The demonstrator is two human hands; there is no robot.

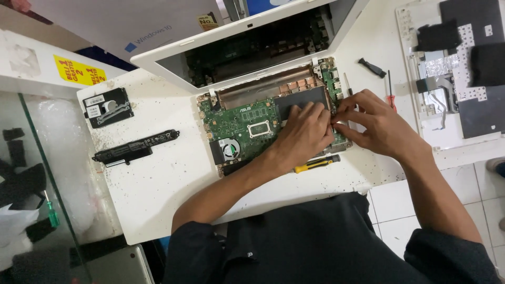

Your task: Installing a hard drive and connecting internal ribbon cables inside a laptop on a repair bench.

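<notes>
Bright, even overhead light washes the white desk (158, 189); soft shadows fall under the forearms, the glass left of the desk shows glare, edges bend slightly

White table (158, 184): opened laptop (263, 126), battery (135, 148), drive (108, 107).

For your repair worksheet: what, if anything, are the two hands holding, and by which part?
Cannot be told: left hand and right hand press fingertips on the laptop board's right edge.
</notes>
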